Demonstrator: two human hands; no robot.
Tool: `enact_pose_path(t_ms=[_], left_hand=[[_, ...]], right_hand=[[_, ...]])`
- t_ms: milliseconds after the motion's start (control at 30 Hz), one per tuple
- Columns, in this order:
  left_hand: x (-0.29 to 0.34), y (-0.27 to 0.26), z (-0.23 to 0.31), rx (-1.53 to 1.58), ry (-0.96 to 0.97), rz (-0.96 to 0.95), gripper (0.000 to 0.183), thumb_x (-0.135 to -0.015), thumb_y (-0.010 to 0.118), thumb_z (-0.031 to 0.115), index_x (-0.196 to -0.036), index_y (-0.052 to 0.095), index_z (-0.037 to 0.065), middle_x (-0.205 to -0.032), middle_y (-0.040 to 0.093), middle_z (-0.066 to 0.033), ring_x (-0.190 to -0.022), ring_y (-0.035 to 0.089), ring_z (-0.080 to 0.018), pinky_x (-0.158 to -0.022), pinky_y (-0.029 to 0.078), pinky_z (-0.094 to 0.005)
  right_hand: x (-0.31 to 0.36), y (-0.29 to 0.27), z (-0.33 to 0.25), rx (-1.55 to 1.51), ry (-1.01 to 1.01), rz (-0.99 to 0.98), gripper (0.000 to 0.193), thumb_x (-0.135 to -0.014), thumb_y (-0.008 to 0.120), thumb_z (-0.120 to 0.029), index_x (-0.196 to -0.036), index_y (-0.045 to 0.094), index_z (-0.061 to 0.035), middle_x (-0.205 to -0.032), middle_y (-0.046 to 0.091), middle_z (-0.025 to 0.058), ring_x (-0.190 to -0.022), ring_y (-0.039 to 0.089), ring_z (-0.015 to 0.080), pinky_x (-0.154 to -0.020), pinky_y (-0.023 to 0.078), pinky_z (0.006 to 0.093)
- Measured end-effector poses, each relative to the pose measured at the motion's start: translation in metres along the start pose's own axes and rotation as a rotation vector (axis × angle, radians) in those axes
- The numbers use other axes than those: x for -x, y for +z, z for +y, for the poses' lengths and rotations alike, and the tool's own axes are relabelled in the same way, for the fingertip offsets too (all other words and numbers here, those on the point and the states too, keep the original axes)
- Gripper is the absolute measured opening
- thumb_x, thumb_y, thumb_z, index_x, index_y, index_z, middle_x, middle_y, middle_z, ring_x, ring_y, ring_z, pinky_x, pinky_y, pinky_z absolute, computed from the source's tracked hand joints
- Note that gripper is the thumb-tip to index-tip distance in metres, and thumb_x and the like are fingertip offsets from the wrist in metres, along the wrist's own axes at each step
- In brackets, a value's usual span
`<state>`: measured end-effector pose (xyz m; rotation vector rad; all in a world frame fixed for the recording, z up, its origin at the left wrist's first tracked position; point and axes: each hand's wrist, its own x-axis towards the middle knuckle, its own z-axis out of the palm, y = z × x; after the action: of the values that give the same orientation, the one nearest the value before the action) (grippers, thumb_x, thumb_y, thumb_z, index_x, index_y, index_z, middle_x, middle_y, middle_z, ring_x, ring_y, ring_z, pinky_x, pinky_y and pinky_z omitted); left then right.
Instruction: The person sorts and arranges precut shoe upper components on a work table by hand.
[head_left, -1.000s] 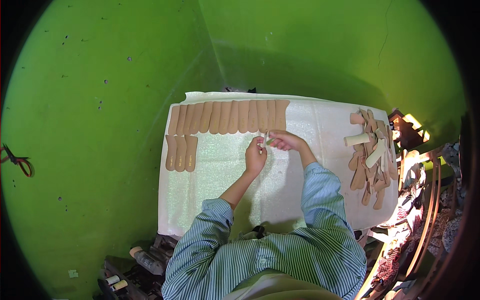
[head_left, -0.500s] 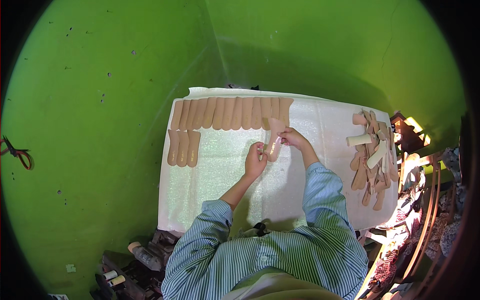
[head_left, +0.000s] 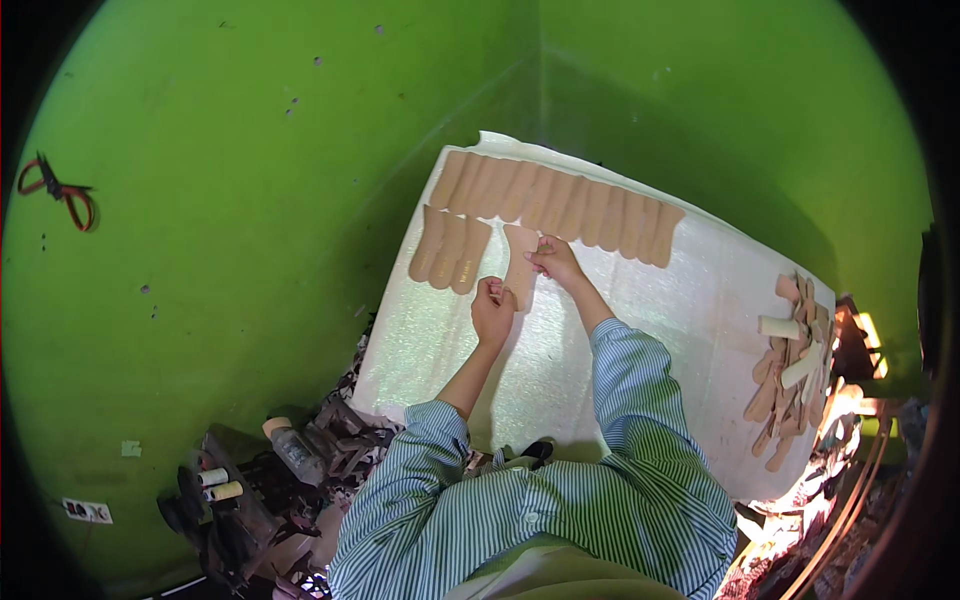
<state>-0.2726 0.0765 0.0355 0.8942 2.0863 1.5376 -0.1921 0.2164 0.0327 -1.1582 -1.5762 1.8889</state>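
Both hands hold one beige shoe insole (head_left: 520,255) with faint printing, above the white-covered table (head_left: 640,345). My left hand (head_left: 492,312) pinches its lower end, and my right hand (head_left: 558,262) grips its right edge near the top. Just left of it lies a short row of three overlapping insoles (head_left: 447,250). Along the far edge stretches a longer row of overlapping insoles (head_left: 560,205), partly tucked over one another.
At the table's right end sits a loose heap of insoles (head_left: 790,385), with a few cream pieces on top. Thread spools (head_left: 222,490) and a clear bottle (head_left: 294,452) stand at the lower left. Red-handled cutters (head_left: 60,190) hang on the green wall.
The view has turned, so the table appears tilted and farther right. Both hands have carried the held insole leftward, from under the long row's right end to beside the short row.
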Motion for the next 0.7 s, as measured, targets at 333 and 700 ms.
enact_pose_path(t_ms=[333,700], left_hand=[[-0.038,-0.048,-0.032,-0.463,0.331,-0.019,0.013,-0.072,0.056,0.014,-0.084,0.056,0.011,-0.073,0.057,-0.0052,-0.061,0.054,-0.021,-0.057,0.036,-0.0332],[-0.044,-0.053,-0.03,-0.702,0.455,-0.022,0.009,-0.07,0.057,0.014,-0.078,0.06,0.015,-0.077,0.058,-0.0005,-0.07,0.053,-0.0166,-0.066,0.028,-0.0325]], right_hand=[[-0.051,0.061,0.032,0.252,-0.165,0.325,0.024,-0.065,0.067,-0.008,-0.08,0.049,-0.001,-0.061,0.058,0.0069,-0.049,0.054,0.0119,-0.045,0.044,0.0235],[-0.038,0.069,0.017,0.525,-0.156,0.423,0.03,-0.062,0.069,-0.015,-0.081,0.051,-0.0006,-0.068,0.06,0.0123,-0.062,0.06,0.0204,-0.058,0.047,0.0293]])
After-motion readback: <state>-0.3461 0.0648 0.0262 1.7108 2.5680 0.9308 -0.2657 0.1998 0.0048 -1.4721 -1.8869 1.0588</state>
